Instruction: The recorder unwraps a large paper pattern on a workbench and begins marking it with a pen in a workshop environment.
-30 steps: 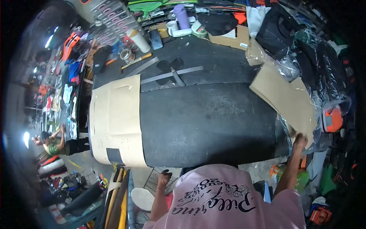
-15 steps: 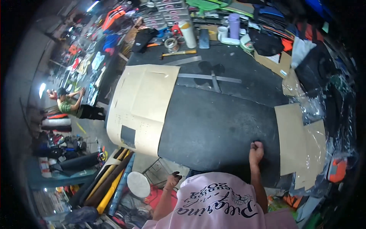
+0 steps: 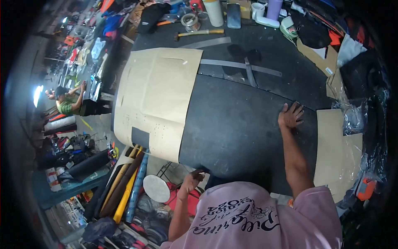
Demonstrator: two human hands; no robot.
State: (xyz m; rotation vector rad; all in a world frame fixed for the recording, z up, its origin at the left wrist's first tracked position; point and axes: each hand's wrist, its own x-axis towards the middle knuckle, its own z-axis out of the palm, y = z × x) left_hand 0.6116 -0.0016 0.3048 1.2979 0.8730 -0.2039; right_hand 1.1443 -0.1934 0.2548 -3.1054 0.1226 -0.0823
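Note:
A large black sheet [image 3: 236,128] lies flat on the dark worktable. My right hand [image 3: 290,116] rests palm down near the sheet's far right part, fingers spread, close to its far edge. Off the table's near edge, my left hand [image 3: 192,181] hangs in the air with loosely bent fingers that stand apart; I see nothing held in it. Brown kraft paper [image 3: 159,89] covers the left part of the table, and a piece of tan cardboard [image 3: 331,145] lies to the right of the sheet. Beyond the sheet lies a metal square [image 3: 253,68].
A hammer [image 3: 203,34], a roll of tape [image 3: 190,21], a phone [image 3: 234,16] and bottles stand or lie at the back. Rolled material [image 3: 134,186] and a round stool [image 3: 156,188] are at the lower left. Another person [image 3: 70,101] stands far left.
My right hand has moved away from me across the black sheet and opened flat. My left hand has risen slightly toward the table edge. The view has shifted nearer the table.

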